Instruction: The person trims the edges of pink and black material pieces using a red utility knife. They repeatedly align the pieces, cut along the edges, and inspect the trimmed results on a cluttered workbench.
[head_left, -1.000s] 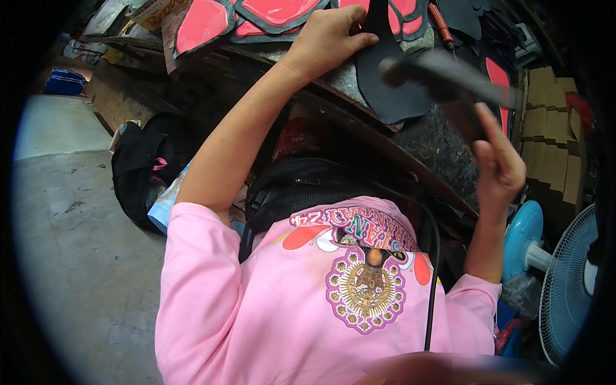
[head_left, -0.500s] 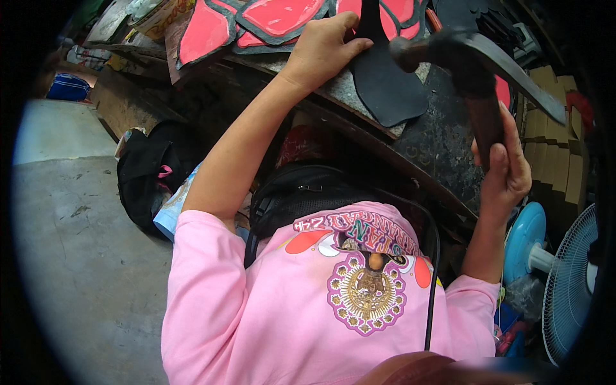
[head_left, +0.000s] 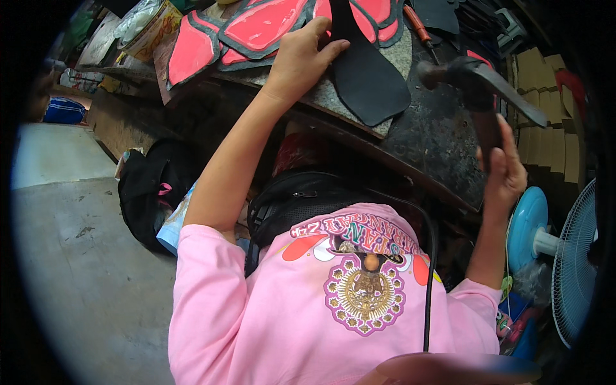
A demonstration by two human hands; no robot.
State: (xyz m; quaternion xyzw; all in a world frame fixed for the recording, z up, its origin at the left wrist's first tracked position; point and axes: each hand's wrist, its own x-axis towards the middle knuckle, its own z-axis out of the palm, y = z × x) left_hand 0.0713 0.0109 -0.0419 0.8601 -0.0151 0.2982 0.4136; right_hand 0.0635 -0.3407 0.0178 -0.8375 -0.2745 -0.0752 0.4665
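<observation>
My left hand (head_left: 301, 59) pinches the edge of a black sole-shaped piece (head_left: 371, 83) between thumb and fingers. The flat piece lies over a speckled grey slab (head_left: 321, 97) on the workbench, its rounded end toward me. In my right hand (head_left: 505, 168) is a claw hammer (head_left: 489, 131), gripped by its dark handle. Its head is raised above the bench, to the right of the black piece and apart from it. Several red pieces with dark borders (head_left: 263, 27) overlap on the slab beyond my left hand.
A screwdriver with an orange handle (head_left: 417, 24) lies behind the hammer. Stacked cardboard pieces (head_left: 545, 138) and a blue-and-white fan (head_left: 577, 263) stand at the right. A black bag (head_left: 151, 199) is at the left, below the bench. A tub (head_left: 151, 32) sits far left.
The hammer has moved right, away from the black piece. My left hand keeps its hold on that piece. The whole view has shifted slightly.
</observation>
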